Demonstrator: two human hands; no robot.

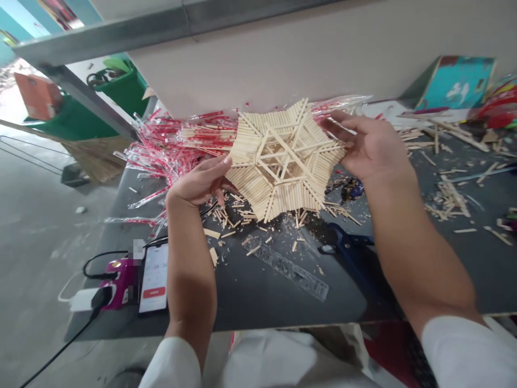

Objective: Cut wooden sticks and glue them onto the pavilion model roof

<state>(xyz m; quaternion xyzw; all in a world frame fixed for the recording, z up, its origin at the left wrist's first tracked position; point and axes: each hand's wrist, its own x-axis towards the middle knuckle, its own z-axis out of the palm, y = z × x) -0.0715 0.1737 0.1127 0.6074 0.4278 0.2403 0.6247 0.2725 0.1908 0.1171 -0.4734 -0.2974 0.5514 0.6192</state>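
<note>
Head camera, and the stick star (285,159) is right in the middle of the shot, a flat six-pointed panel of pale wooden sticks, held up just above the dark table (258,293) in front of the tan board behind it. Its broad face is turned up toward the camera, with points all round. No single long axis here, but the widest span runs left to right between the two hands, and one point aims up at the board.

The left hand (202,182) is pinched shut on the star's left point, thumb on top and fingers curled beneath. The right hand (371,146) takes the right point more lightly: fingers stretched almost straight along the edge, a loose hold rather than a clamp.

Under the star lie short stick offcuts (230,216), scattered thick on the table. A clear ruler (291,268) lies nearer the person, and a blue-handled tool (343,243) sits just beside it. Behind the left hand there's a heap of red-and-clear wrappers (169,145). At the table's left edge, a phone (154,277) with its screen lit
</note>
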